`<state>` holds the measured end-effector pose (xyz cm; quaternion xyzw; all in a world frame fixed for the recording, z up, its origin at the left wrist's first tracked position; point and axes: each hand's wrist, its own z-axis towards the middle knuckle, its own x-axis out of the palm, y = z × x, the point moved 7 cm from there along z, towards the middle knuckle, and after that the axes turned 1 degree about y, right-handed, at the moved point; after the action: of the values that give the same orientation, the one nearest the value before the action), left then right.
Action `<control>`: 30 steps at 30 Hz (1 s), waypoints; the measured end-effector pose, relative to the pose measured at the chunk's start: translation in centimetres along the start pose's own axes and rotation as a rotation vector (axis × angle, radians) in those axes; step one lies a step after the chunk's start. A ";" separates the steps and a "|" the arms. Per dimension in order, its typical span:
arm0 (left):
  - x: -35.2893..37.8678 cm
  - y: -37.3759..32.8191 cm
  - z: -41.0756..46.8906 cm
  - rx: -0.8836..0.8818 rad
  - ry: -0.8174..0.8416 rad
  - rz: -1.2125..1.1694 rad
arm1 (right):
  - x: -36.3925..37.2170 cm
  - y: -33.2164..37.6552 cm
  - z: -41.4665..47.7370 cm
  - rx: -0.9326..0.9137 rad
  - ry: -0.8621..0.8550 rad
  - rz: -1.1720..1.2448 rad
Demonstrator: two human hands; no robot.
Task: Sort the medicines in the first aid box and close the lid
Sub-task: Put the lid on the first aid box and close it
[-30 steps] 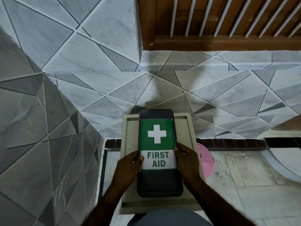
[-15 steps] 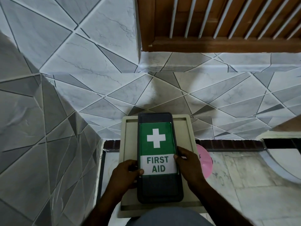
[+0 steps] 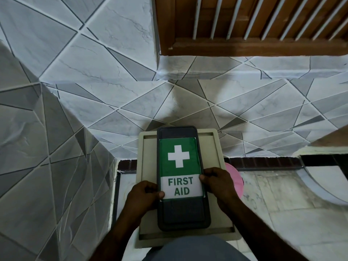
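Observation:
A dark grey first aid box (image 3: 183, 213) lies lengthwise on a beige stool top (image 3: 148, 166), lid shut. Its lid carries a green label with a white cross and the words FIRST AID. My left hand (image 3: 144, 197) grips the box's left edge, thumb on the white part of the label. My right hand (image 3: 219, 183) grips the right edge, thumb on the lid at the label's edge. No medicines show; the box's inside is hidden.
Grey and white tiled walls rise to the left and behind the stool. A wooden window frame (image 3: 244, 48) with white bars sits above. A pink round object (image 3: 236, 180) lies on the marble floor right of the stool. My knee (image 3: 197, 249) is at the bottom.
The view has tilted slightly, so the box sits lower in frame. Both hands have kept their hold on the box's sides, with the left thumb now further onto the label.

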<state>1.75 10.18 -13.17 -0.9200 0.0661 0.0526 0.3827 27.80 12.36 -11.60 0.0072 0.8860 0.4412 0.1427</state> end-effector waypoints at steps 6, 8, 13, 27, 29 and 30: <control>0.1 0.2 -2.1 0.007 0.054 -0.082 | -0.2 -1.7 -2.2 0.040 0.144 0.000; 0.5 1.2 -3.3 -0.029 0.092 -0.039 | -0.5 -3.0 -3.8 0.089 0.186 -0.017; 1.1 4.0 -5.2 -0.088 0.100 0.045 | -0.7 -6.0 -7.2 0.226 0.323 0.034; 1.0 2.0 -4.4 0.017 0.144 0.167 | -0.9 -5.6 -5.7 0.111 0.270 0.035; 0.6 0.0 -2.9 0.070 0.108 0.074 | -1.1 -4.1 -4.0 0.069 0.212 0.087; 0.4 -1.0 -1.9 0.081 0.087 0.001 | -1.1 -3.1 -3.1 0.057 0.186 0.114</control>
<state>2.34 9.48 -11.23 -0.9051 0.0852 0.0098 0.4165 28.45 7.90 -12.05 0.0206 0.9057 0.4221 0.0340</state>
